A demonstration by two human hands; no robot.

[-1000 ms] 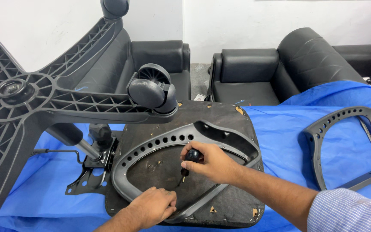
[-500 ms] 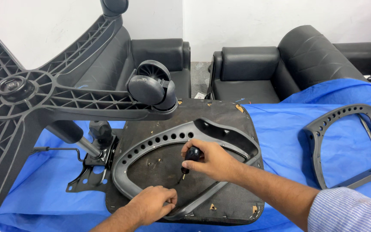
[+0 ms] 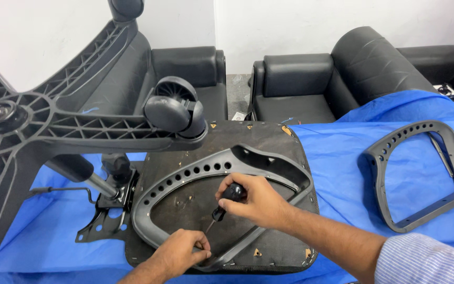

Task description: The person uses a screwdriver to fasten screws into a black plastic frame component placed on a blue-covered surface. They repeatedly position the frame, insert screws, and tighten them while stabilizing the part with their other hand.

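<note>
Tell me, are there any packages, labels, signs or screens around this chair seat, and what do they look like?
None that I can make out: no package, sign or screen shows.
The upturned seat base, grey armrest frame, chair base, blue cloth and black sofas look bare of labels.
A small pale object on the floor between the sofas is too small to identify.

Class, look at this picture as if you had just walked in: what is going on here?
A person is working on the upturned seat of an office chair lying on a blue sheet. The right hand grips a black-handled screwdriver, its tip angled down to the lower edge of a grey armrest frame resting on the seat. The left hand presses on that frame right beside the tip. A second armrest frame lies apart on the right. The wheeled chair base sticks up at the left.
</note>
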